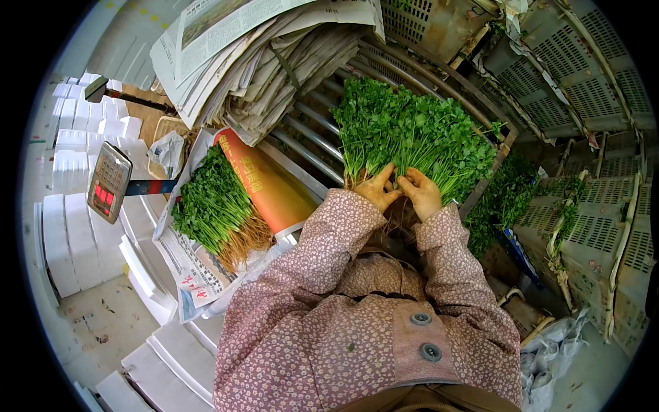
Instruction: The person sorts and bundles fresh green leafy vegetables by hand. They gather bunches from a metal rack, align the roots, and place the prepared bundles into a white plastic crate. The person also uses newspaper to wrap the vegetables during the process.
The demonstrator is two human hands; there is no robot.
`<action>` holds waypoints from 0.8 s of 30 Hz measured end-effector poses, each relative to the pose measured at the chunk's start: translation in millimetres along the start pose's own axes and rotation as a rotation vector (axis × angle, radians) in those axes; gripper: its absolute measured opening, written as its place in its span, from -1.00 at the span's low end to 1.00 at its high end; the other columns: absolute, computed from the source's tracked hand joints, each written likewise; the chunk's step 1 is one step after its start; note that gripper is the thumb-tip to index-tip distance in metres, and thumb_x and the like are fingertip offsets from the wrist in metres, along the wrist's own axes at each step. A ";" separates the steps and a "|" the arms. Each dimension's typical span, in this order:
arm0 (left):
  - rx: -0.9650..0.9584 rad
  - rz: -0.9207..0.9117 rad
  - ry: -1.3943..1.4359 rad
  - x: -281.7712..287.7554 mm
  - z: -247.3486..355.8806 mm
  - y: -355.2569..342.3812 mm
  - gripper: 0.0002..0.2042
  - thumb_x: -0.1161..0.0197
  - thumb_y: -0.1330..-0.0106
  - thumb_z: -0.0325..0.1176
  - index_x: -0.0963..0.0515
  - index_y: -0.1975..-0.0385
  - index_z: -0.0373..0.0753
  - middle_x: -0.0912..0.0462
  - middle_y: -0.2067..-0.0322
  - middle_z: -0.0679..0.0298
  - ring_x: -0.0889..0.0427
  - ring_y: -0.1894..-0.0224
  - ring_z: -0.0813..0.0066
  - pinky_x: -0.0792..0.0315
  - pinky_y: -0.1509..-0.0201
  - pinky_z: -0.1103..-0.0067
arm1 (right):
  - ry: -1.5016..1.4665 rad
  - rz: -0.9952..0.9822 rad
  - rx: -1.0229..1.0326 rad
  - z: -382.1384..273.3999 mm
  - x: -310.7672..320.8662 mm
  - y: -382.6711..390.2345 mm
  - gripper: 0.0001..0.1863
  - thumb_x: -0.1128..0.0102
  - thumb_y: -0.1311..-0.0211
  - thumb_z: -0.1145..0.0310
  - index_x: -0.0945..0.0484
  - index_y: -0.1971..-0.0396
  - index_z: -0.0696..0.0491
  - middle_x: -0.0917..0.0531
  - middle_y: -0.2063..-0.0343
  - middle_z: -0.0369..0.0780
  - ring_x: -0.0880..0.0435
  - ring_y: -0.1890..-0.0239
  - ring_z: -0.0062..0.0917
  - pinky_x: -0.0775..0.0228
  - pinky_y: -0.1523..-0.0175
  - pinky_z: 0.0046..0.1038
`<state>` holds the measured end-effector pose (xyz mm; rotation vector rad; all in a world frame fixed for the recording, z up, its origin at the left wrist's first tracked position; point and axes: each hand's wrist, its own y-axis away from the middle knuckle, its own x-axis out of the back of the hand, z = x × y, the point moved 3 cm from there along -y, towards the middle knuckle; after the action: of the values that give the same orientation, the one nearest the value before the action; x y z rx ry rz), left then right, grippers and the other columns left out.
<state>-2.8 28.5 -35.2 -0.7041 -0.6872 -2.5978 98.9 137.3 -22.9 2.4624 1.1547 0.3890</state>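
Note:
A thick pile of leafy green herbs (425, 130), with long pale stems and thin brown roots, lies on a metal rack right in front of me. My left hand (377, 189) is closed on stems at the near edge of the pile. Beside it, my right hand (421, 195) pinches stems too, its fingertips almost meeting the left's. Roots dangle below both hands, and the fingers partly hide the stems they hold. To the left, a second bundle of the same greens (209, 199) rests on newspaper (195, 278), roots toward me.
A tall stack of folded newspapers (274, 75) sits on the rack (312, 134) at the far left. Left of the bundle stands a scale display (110, 182) with red digits. White foam boxes (68, 240) line the left side; perforated plastic crates (590, 226) wall the right.

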 end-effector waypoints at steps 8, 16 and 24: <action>0.086 -0.107 0.073 18.3 9.4 -7.4 -0.23 -0.25 -0.22 -0.35 0.05 -0.38 0.12 -0.63 0.27 0.28 -0.63 0.35 0.47 -0.54 0.19 0.53 | -0.139 -0.101 -0.021 2.4 18.8 -2.2 -0.26 -0.21 -0.17 0.38 -0.07 -0.30 0.19 -0.58 0.42 -0.26 -0.55 0.35 -0.60 -0.44 0.20 -0.60; 0.036 -0.087 -0.184 14.7 9.6 -2.8 -0.28 -0.14 -0.29 -0.24 0.12 -0.38 0.17 -0.61 0.12 0.18 -0.63 0.23 0.27 -0.56 0.12 0.44 | -1.380 -0.090 0.776 -88.8 192.5 58.2 -0.28 -0.06 -0.21 0.24 -0.02 -0.31 0.15 -0.56 0.16 -0.16 -0.50 0.30 -0.54 -0.39 0.19 -0.41; -0.098 -0.012 -0.239 15.3 17.1 17.2 -0.41 -0.23 -0.21 -0.24 -0.23 -0.26 -0.04 -0.51 -0.02 0.08 -0.56 0.02 0.14 -0.42 -0.15 0.45 | -0.553 -0.103 0.267 -81.5 -0.7 -18.8 -0.47 -0.02 -0.27 0.13 -0.34 -0.15 0.12 -0.51 -0.05 -0.15 -0.51 0.02 -0.36 -0.32 -0.14 -0.33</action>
<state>-1.1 20.5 -7.7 -1.0561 -0.6368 -2.5974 52.8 166.4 40.5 2.4709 1.1295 -0.4805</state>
